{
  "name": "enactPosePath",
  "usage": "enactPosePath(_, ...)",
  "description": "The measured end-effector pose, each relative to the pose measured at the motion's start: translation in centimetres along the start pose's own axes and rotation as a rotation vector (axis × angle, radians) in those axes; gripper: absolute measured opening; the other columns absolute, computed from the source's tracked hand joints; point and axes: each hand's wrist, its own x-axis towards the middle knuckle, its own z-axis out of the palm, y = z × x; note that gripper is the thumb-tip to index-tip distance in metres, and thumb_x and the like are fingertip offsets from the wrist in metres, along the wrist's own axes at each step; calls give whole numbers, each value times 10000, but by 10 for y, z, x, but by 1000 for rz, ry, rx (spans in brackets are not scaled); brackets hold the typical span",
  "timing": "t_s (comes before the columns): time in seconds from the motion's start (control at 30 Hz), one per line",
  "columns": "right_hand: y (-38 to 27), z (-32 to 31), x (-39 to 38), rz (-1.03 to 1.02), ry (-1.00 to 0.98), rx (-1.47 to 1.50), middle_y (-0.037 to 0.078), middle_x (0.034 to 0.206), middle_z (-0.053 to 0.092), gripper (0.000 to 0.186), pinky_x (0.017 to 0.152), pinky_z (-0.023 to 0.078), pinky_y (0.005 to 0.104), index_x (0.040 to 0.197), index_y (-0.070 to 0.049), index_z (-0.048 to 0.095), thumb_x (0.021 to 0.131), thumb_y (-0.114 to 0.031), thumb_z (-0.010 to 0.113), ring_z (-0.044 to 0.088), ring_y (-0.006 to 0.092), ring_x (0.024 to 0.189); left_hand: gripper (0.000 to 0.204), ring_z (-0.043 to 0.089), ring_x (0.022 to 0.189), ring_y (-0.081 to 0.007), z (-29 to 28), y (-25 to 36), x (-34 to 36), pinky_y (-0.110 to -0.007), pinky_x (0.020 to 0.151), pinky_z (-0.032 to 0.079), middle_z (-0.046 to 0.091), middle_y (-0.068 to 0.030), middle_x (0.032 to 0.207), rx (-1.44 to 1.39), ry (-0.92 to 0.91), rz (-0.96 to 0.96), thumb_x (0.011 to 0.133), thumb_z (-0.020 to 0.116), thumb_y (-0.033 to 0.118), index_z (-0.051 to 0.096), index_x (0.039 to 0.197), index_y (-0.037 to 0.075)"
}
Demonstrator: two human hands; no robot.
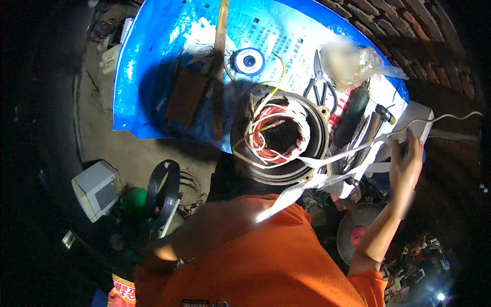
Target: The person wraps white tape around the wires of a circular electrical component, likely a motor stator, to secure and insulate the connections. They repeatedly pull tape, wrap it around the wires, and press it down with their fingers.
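Note:
A round metal motor housing (319, 146) lies at the table's near edge. Inside it sits a ring of red windings (263, 147), partly wrapped in white tape, with white and yellow lead wires over it. Loose white tape (340, 153) runs from the ring toward my right hand (406, 163), which is right of the housing with its fingers stretched and apart. Another length of tape reaches back across my orange shirt toward my left hand (243, 217). That hand is dark and smeared, so its fingers and any hold on the tape cannot be made out.
On the blue plastic sheet (153, 51) lie a wooden stick (220, 56), a blue-and-white spool (249, 61), scissors (318, 77), a dark block (187, 97) and a hammer (376, 123). A fan (355, 233) stands below right. A brick wall borders the far right.

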Motion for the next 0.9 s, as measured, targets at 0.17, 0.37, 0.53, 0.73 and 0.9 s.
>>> enactPosePath(0.17,-130,-63,-25,-545,-727,943,235,1225,626,618,963,493,431,1274,50,589,803,-257,844,637,355,1109,468,672,900,-279,22,14,27,-390,671,529,651,-138,1043,41,-134,322,922,640,178,454,1335,60)
enactPosePath(0.37,-129,-38,-43,-366,-1114,1154,113,842,673,316,557,495,360,1128,-28,694,848,-132,798,656,260,641,347,632,785,-215,-3,-3,32,-361,654,488,643,-85,985,39,-54,424,919,635,214,580,1214,41)
enactPosePath(0.53,-138,-38,-31,-122,-1127,1259,93,768,667,97,563,445,324,939,-20,742,854,-53,775,611,201,624,385,663,916,-231,-6,-17,31,-437,862,519,657,-72,1006,32,17,460,870,711,172,631,1227,53)
enactPosePath(0.73,-133,-59,-6,396,-1039,1183,81,754,706,121,570,470,260,840,25,719,820,-66,795,634,120,627,295,590,1148,-258,-22,-24,20,-456,1049,428,677,-67,1060,-60,75,329,798,812,238,707,1025,83)
enactPosePath(0.9,-126,-43,13,564,-1168,1052,2,689,630,117,506,385,209,950,29,725,898,-75,743,521,41,556,354,676,919,-217,-26,-39,13,-346,792,550,665,-45,1011,-69,175,375,695,873,95,679,991,75)
